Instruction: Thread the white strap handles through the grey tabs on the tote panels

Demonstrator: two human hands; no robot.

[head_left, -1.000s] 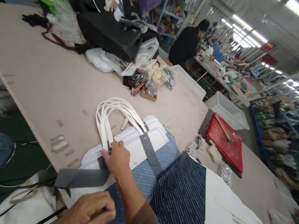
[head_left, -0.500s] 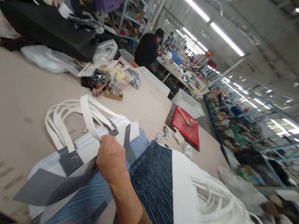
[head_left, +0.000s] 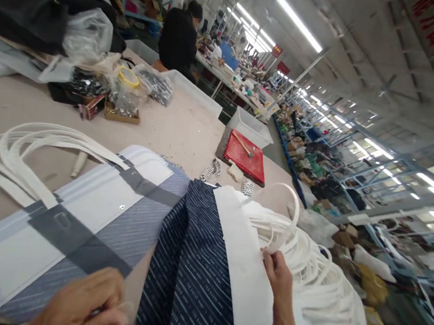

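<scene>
The right hand has left the stack on the near side and swung across to the right-hand pile, and it now pinches the edge of the white fabric panel that tops the dark navy pinstriped bag piece, thumb and fingers closed narrowly on the cloth right beside the heap of white strap handles. A second ago that same hand was pressing, then lifting, the grey strap on the pale blue-and-white bag panels; those panels now lie flat and released on the beige worktable, their looped white handles fanned out toward the far left and the grey webbing bands crossing them. To my eye that stack is finished with and the next piece is being picked from the pile. The left hand sits low at the bottom edge, fingers curled over something thin and pale; what it holds I cannot make out. Further up the table there is a red cutting pad with a small hammer lying on it, and a person in black works at the next bench.
</scene>
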